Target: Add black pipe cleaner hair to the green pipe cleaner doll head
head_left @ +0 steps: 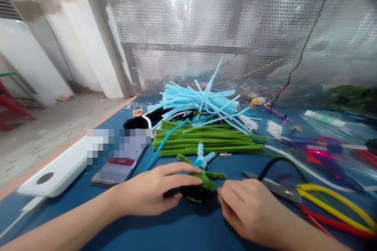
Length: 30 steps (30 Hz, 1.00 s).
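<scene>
A small pipe-cleaner figure of green, light blue and black lies on the blue table in front of me. Its light blue part stands up with short twisted ends, and green arms stick out to the sides. Fingers of my left hand reach over the figure from the left and grip its green and black body. Close against the right side of the black part, my right hand is closed in a pinch; what sits between its fingertips is mostly hidden.
Behind the figure lie green pipe cleaners and a heap of light blue ones. Scissors with yellow and red handles rest at right, near a purple glue gun. A phone and white power bank are left.
</scene>
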Motion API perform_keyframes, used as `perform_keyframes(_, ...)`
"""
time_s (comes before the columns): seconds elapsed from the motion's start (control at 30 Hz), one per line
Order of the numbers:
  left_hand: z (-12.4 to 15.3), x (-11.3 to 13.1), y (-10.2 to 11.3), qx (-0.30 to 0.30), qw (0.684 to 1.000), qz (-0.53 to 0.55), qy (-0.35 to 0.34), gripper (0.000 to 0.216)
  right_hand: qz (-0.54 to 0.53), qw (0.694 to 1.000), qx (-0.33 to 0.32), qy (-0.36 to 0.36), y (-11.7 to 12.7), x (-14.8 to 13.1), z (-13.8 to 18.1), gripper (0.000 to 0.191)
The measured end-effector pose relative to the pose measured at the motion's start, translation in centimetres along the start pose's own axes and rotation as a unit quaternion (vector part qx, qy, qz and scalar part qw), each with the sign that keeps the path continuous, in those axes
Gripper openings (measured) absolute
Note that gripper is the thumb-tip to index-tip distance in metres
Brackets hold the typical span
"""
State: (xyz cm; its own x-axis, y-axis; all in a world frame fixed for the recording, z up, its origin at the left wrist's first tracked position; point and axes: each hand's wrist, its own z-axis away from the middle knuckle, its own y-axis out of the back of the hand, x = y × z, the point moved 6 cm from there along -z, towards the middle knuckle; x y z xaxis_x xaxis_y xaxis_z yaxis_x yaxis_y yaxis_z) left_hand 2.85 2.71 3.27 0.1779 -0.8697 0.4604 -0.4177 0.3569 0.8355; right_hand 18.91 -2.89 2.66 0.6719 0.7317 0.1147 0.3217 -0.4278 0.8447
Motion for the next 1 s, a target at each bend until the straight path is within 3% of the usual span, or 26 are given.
perform_keyframes(0.4, -0.8, -0.2, -0.4, 0.027, 0.998, -0.047, 0.032, 0.051, 0.001, 1.000, 0.020, -0.017, 0.6, 0.3, -0.2, 0.022)
perform_keyframes(0.6, -0.6, 0.9, -0.1, 0.030, 0.998, -0.030, 0.037, 0.066, -0.007, 1.000, 0.006, -0.012, 0.7, -0.2, -0.2, 0.022)
perform_keyframes(0.9, -0.3, 0.3, -1.0, 0.030, 0.995, 0.010, 0.091, 0.051, -0.030, 1.000, -0.004, 0.006, 0.5, -0.5, -0.2, 0.023)
perform_keyframes(1.0, -0.4, 0.1, -0.7, 0.060, 0.993, 0.030, 0.101, 0.048, -0.039, 0.999, -0.008, 0.014, 0.2, -0.8, -0.1, 0.023)
